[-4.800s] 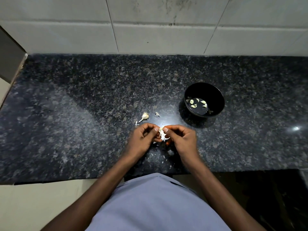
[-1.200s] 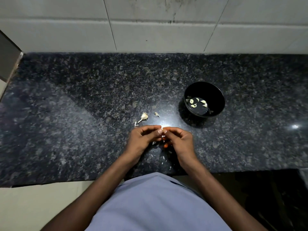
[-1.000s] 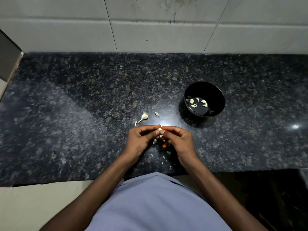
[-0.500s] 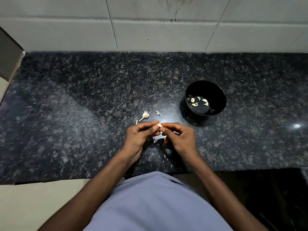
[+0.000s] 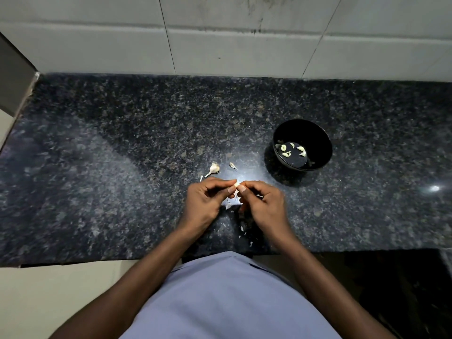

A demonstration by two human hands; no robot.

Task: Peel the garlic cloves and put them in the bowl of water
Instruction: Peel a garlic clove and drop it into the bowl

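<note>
several peeled cloves (image 5: 286, 154) are already afloat in the bowl (image 5: 322, 152). one garlic clove (image 5: 236, 184) is pinched between the left hand (image 5: 204, 203) and right hand (image 5: 265, 204), part-peeled it seems; a stem remnant (image 5: 213, 169) lies near on the counter (image 5: 97, 167).

The countertop (image 5: 122, 167) is polished speckled granite, glossy; the bowl (image 5: 315, 138) looks smooth black plastic. The wall tiles (image 5: 110, 45) are matt.

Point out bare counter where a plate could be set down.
Bare granite counter runs left of the garlic stem, and right of the black bowl. Crowded: between the bowl and both hands, where the stem and peel scraps lie.
</note>
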